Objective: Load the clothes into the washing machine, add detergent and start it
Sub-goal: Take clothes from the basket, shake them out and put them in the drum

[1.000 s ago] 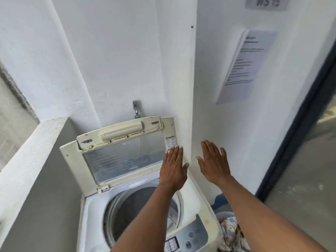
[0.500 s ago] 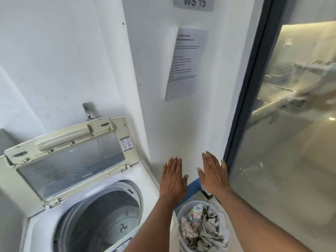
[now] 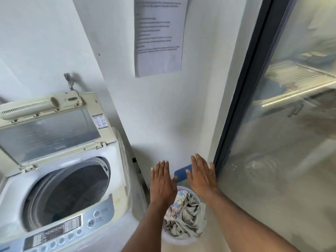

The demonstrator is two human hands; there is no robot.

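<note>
Since a moment ago we have swung right, and our left hand (image 3: 161, 180) and right hand (image 3: 201, 174), fingers flat and holding nothing, now hover above the crumpled grey and floral clothes (image 3: 183, 213) in the pale round plastic basket (image 3: 179, 240) beside the open white top-loading washing machine (image 3: 116, 179).

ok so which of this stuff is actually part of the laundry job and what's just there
Part of the job:
washing machine, lid up, drum open
control panel
basket of clothes on the floor
left hand and right hand, both open above the basket

Just there:
printed notice on the wall
tap behind the machine
glass door
blue object by the wall
</note>
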